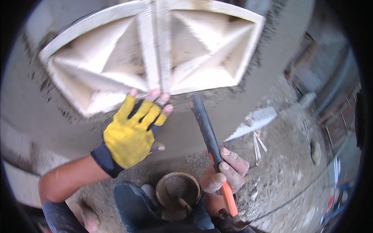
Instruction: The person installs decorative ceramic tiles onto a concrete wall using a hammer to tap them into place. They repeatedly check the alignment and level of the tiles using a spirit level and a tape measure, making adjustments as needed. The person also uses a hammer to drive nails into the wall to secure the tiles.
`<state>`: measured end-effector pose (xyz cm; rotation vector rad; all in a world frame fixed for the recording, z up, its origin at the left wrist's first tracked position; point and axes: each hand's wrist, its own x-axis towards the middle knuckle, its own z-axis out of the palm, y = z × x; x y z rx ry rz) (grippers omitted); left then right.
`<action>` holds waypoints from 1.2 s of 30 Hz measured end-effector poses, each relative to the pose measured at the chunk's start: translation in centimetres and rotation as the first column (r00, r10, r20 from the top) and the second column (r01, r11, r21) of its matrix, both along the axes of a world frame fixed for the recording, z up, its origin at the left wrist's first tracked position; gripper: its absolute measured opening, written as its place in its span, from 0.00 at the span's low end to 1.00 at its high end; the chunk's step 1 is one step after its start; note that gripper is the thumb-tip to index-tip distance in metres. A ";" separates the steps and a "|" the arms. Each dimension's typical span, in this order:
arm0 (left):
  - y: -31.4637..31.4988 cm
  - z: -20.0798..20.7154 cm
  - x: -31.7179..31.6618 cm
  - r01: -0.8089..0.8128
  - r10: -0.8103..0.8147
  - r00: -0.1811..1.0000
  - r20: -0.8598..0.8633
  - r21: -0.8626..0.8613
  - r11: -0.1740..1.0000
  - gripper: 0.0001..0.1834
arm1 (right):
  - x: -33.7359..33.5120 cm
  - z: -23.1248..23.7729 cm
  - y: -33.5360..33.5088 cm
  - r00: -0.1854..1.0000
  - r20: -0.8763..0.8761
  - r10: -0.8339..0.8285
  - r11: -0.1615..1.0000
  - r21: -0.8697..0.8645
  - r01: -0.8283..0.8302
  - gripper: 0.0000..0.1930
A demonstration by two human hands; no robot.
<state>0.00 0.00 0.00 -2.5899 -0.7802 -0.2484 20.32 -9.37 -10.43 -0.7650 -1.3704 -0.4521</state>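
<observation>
While stretched out flat, left hand: at 8 o'clock, in a yellow glove with bare tips; fingers a bit apart, pointing to 1 o'clock, tips right at the low edge of the left block; hard to tell how hard the push.
Right hand: at 5 o'clock, bare and dusty; fingers curled tight around the middle of a hammer.
Hammer: upside down, black grip up and aimed between 11 and 12 o'clock; orange part below the fist, head lowest and hard to see; black end just under the right block, touching or apart, cannot tell.
Left block: at 10 o'clock, whitish, with deep slanted sides like folded paper.
Right block: near 1 o'clock, same folded look; side by side with the left block, thin dark line between.
Mud: gray and mostly smooth, along the low edges of both blocks.
Bucket: at 6 o'clock, round, between legs in blue pants; a handle inside.
Pale piece: at 3 o'clock, long, sharp tip toward 8 o'clock.
Sticks: at 4 o'clock, thin and white, near the pale piece.
Ground: rough and crumbly, around 4 o'clock.
</observation>
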 end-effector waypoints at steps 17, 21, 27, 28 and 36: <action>-1.1 24.6 1.1 0.195 0.152 0.845 0.513 -0.561 0.804 0.12 | 5.0 8.3 -7.6 0.806 -0.257 -0.533 0.717 -0.644 0.268 0.06; -1.2 33.3 0.4 0.064 0.112 0.891 0.441 -0.365 0.929 0.09 | 5.9 8.8 -15.6 0.721 -0.052 -0.691 0.319 -0.917 0.238 0.06; 3.0 39.3 3.1 0.087 0.357 0.710 0.608 -0.578 0.811 0.17 | 4.0 17.4 -26.2 0.799 0.088 -0.595 0.157 -0.962 0.222 0.07; 4.9 39.3 4.4 0.124 0.306 0.732 0.609 -0.561 0.819 0.19 | 4.1 17.6 -27.6 0.827 0.157 -0.540 0.153 -0.948 0.280 0.06; 26.0 28.5 16.6 -0.080 -0.064 0.988 -0.143 -0.812 0.578 0.38 | 3.4 26.6 -20.5 0.167 -0.645 -0.746 0.601 -0.760 -0.248 0.10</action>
